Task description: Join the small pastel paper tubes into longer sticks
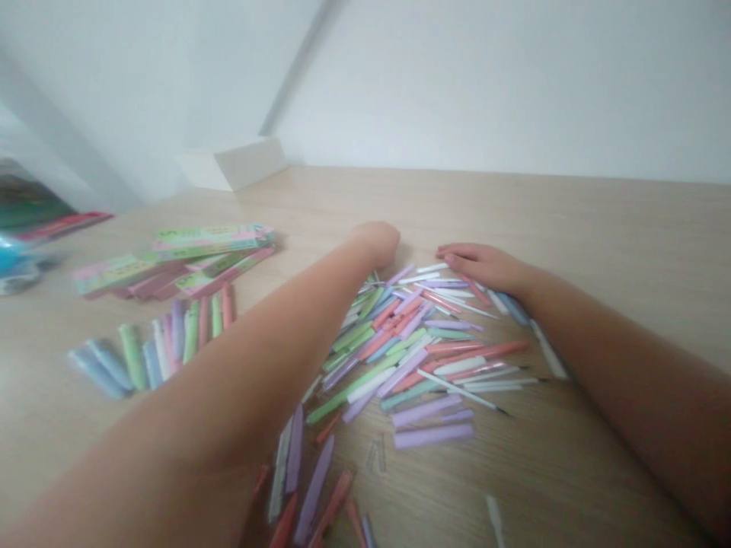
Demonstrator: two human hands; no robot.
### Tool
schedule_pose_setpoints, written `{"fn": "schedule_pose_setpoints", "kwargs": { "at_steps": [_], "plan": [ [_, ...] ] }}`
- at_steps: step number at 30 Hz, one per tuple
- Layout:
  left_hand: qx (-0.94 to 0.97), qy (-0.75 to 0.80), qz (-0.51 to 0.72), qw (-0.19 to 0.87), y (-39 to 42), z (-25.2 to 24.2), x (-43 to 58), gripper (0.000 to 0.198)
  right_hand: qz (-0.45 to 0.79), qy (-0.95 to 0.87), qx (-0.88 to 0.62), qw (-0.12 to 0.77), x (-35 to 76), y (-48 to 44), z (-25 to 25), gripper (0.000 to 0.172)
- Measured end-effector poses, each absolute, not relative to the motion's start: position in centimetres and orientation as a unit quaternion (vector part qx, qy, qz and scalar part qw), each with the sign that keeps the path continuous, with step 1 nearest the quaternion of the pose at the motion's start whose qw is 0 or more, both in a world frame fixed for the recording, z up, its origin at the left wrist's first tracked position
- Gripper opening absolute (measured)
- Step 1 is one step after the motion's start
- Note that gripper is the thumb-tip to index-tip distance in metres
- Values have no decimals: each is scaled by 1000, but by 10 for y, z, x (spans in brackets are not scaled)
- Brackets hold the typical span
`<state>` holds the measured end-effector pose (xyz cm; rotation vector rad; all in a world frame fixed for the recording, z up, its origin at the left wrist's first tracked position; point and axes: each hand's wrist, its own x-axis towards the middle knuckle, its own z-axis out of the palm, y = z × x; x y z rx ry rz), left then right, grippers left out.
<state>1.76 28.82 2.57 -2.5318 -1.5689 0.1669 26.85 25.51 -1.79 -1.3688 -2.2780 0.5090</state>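
Note:
A heap of pastel pen barrels, caps and thin white refills (pixel 411 350) lies spread on the wooden table (pixel 599 236). My left hand (pixel 377 237) rests at the far edge of the heap with its fingers curled under and hidden. My right hand (pixel 485 266) lies flat on the far right side of the heap, fingers stretched out towards the left and touching a few pieces. Both forearms reach across the pile.
A row of assembled pastel pens (pixel 151 350) lies at the left. Behind it are flat printed packets (pixel 183 262). A white box (pixel 240 161) stands at the wall corner. A blue object (pixel 17 262) sits at the far left edge.

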Motion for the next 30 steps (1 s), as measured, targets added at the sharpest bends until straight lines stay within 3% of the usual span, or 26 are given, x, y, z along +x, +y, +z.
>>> {"fn": "schedule_pose_setpoints", "kwargs": {
  "at_steps": [7, 11, 16, 20, 25, 28, 30],
  "plan": [
    [-838, -538, -5, 91, 274, 28, 11, 38, 193, -815, -496, 231, 270, 255, -19, 60],
    [-816, -549, -177, 29, 240, 45, -17, 36, 214, -793, -514, 249, 274, 257, -21, 57],
    [-767, -562, -297, -89, 140, 79, -67, 34, 252, -742, -561, 268, 273, 249, -16, 50],
    [-654, -625, -418, -81, 41, 92, -122, 34, 259, -706, -582, 309, 264, 236, -4, 52],
    [-387, -644, -659, 32, -60, 47, -200, 28, 319, -631, -606, 364, 259, 224, 8, 63],
    [-269, -671, -689, 53, -104, -4, -243, 16, 320, -599, -622, 390, 265, 210, 11, 63],
    [-243, -712, -658, 44, -128, -36, -273, 17, 293, -593, -632, 404, 270, 195, 10, 52]
  ]
}}
